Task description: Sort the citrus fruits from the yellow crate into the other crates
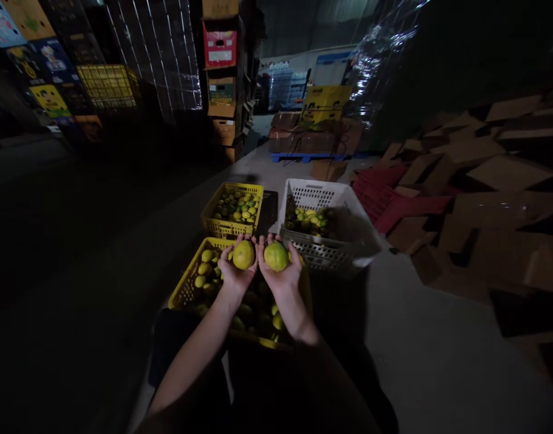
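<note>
Head view shows two round yellow-green citrus fruits held side by side, palms up, above the far edge of the nearest crate. One yellowish round fruit (243,254) rests in the left hand (235,269), whose fingers curl around its sides and clasp it; a greener round fruit (276,256) sits in the right hand (280,270), gripped the same way. Both hands nearly touch at the thumbs, and the two fruits are just beside each other without clearly touching. Beneath the wrists lies a yellow slatted plastic crate (184,289) filled with more of the same fruit, its near edge close to the person's dark-clothed lap. Beyond it, at the far left, stands a second yellow plastic crate (211,224) also holding fruit, and to its right a white perforated plastic basket (330,253) with a smaller heap of fruit inside. All three containers rest on a pale concrete floor (430,337). Flattened brown cardboard boxes (506,175) are piled along the right side, with a red plastic crate (380,193) lying among them near the white basket.
</note>
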### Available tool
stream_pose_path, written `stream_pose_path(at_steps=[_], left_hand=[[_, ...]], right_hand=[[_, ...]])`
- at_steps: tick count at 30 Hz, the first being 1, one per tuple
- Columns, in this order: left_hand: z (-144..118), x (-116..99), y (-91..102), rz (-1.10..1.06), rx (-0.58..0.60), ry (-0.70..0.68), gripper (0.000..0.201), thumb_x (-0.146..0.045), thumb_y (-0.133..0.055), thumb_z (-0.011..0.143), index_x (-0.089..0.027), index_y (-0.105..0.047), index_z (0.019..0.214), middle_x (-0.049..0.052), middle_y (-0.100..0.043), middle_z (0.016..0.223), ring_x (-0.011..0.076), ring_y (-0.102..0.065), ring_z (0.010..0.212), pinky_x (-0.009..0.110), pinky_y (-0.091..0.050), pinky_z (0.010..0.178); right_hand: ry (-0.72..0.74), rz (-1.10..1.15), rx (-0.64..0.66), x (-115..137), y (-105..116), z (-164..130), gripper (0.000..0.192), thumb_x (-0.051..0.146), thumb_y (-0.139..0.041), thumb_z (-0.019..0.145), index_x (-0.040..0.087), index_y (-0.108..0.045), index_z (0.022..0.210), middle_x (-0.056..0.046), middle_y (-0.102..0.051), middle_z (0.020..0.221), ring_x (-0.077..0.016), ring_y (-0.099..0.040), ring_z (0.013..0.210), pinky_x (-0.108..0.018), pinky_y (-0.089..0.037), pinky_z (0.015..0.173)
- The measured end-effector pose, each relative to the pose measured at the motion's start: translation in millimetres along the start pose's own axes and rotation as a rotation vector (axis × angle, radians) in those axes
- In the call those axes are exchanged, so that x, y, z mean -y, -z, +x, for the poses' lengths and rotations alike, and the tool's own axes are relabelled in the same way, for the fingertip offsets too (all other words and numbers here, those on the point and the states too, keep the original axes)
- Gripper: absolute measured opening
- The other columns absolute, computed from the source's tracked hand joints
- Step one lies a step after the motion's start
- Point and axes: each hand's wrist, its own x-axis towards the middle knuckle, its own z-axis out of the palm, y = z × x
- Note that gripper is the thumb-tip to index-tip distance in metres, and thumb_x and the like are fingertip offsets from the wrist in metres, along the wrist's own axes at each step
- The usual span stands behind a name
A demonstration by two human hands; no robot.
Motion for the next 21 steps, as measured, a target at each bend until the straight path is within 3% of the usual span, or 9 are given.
stream_pose_path(at_steps=[7,15,21], left_hand=[[4.6,-5.6,2.6,-0.042,0.005,-0.024,0.024,-0.019,-0.05,0.082,-0.021,-0.072,0.093,0.004,-0.074,0.097,0.0161,-0.067,0.104,0.029,-0.052,0.094],[4.5,-2.7,-1.1,-0.168,-0.052,0.035,0.025,-0.018,-0.049,0.082,-0.016,-0.071,0.093,0.005,-0.072,0.088,0.015,-0.07,0.086,0.03,-0.056,0.087],[7.9,-8.3,1.0,-0.105,-0.05,0.039,0.026,-0.018,-0.045,0.084,-0.013,-0.069,0.092,0.007,-0.072,0.087,0.0153,-0.071,0.086,0.027,-0.057,0.084]], right_hand=[[-0.039,0.054,-0.012,-0.3,2.1,1.8,0.012,0.036,-0.064,0.075,0.025,-0.068,0.078,0.0,-0.075,0.09,-0.0167,-0.067,0.104,-0.03,-0.052,0.097],[-0.112,0.189,-0.091,-0.1,-5.1,-1.1,0.013,0.027,-0.053,0.083,0.021,-0.065,0.082,-0.001,-0.074,0.082,-0.0154,-0.07,0.092,-0.026,-0.058,0.078],[-0.089,0.249,-0.145,5.6,-0.9,-3.0,0.015,0.029,-0.053,0.086,0.021,-0.065,0.09,-0.002,-0.073,0.08,-0.0165,-0.07,0.09,-0.029,-0.06,0.08]])
